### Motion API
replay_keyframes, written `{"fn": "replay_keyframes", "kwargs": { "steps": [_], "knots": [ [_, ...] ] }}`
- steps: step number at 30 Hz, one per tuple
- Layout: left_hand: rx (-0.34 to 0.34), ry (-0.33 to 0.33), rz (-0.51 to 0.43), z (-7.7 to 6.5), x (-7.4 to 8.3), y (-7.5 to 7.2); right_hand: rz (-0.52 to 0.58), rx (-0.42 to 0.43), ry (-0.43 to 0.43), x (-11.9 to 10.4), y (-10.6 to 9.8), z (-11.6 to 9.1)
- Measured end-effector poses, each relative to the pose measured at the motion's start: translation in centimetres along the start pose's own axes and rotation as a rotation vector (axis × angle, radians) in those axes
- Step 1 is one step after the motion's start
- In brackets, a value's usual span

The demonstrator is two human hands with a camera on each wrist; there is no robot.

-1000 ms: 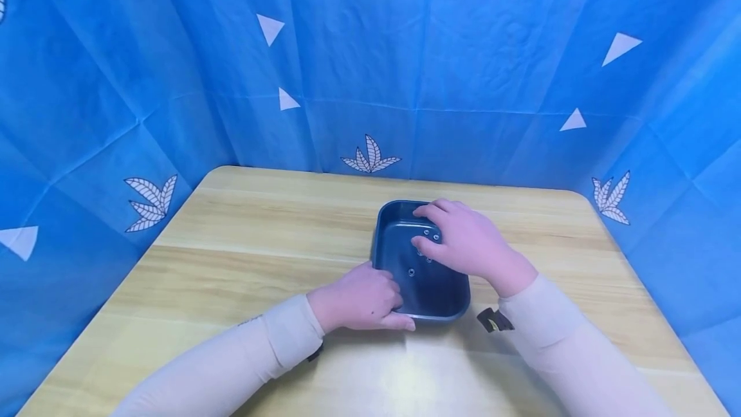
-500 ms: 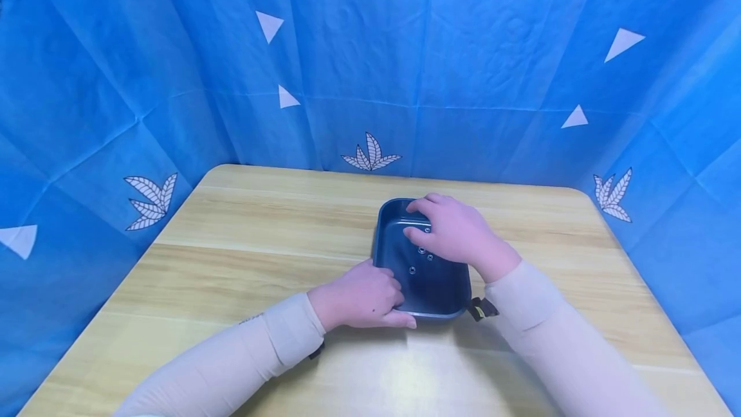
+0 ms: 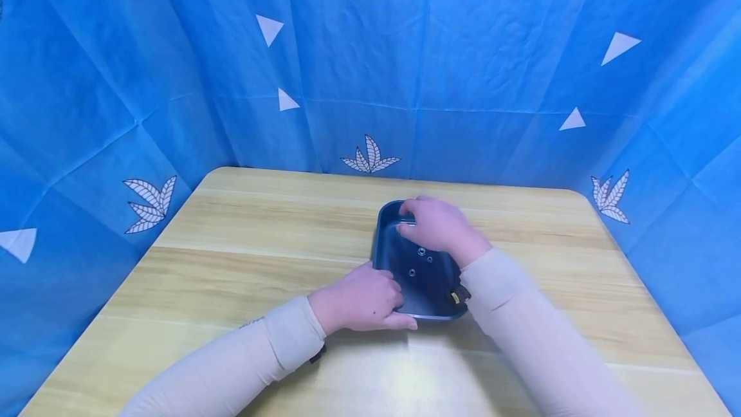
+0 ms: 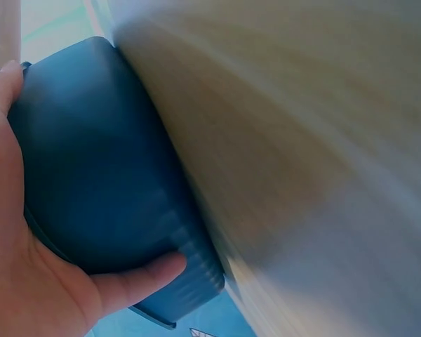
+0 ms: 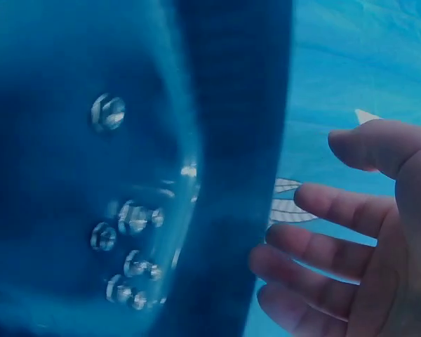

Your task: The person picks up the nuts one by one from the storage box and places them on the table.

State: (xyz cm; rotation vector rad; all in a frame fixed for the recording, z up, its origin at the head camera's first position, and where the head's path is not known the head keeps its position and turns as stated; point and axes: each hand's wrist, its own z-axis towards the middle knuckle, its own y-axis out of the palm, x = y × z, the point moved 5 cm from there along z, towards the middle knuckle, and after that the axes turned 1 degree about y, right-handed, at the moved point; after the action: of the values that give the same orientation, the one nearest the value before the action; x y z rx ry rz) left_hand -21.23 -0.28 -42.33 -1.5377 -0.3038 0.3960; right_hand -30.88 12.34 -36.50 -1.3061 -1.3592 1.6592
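Note:
A dark blue rectangular tray [image 3: 425, 288] with raised walls stands on the table. My left hand [image 3: 363, 298] grips its near left corner, thumb along the front and fingers over the rim. In the left wrist view, that hand [image 4: 28, 281] lies against the tray's outer wall [image 4: 98, 154]. Several small metal nuts [image 3: 421, 251] lie loose on the tray floor, some hidden from the head view by my right hand [image 3: 437, 227], which is over the far part. The right wrist view shows this hand [image 5: 379, 260] holding nothing, fingers relaxed, with nuts [image 5: 109, 112] beyond it.
The tray stands on a light wood table [image 3: 260, 230] with rounded far corners. A blue curtain [image 3: 492, 50] with white leaves and triangles hangs behind and at both sides. A dark strap piece [image 3: 460, 295] sticks out at the right cuff, over the tray's right edge.
My right hand has moved left across the tray, and its cuff now covers part of the right rim. The left hand and the tray have stayed in place.

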Motion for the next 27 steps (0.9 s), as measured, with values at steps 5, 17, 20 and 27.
{"fn": "replay_keyframes", "kwargs": {
  "steps": [5, 17, 20, 27],
  "knots": [
    [-0.004, -0.009, -0.008, 0.0, 0.0, 0.1, -0.031, -0.048, 0.032, 0.5, 1.4, 0.6],
    [-0.009, -0.016, -0.015, -0.3, 0.0, 0.1, -0.072, -0.114, 0.068, 1.3, 4.0, 1.4],
    [-0.002, -0.021, -0.015, -0.4, -0.1, 0.0, -0.079, -0.117, 0.07, 1.3, 4.2, 1.6],
    [0.009, -0.018, -0.016, -0.7, -0.4, -0.1, -0.107, -0.111, 0.059, 0.8, 4.7, 1.8]
  ]
}}
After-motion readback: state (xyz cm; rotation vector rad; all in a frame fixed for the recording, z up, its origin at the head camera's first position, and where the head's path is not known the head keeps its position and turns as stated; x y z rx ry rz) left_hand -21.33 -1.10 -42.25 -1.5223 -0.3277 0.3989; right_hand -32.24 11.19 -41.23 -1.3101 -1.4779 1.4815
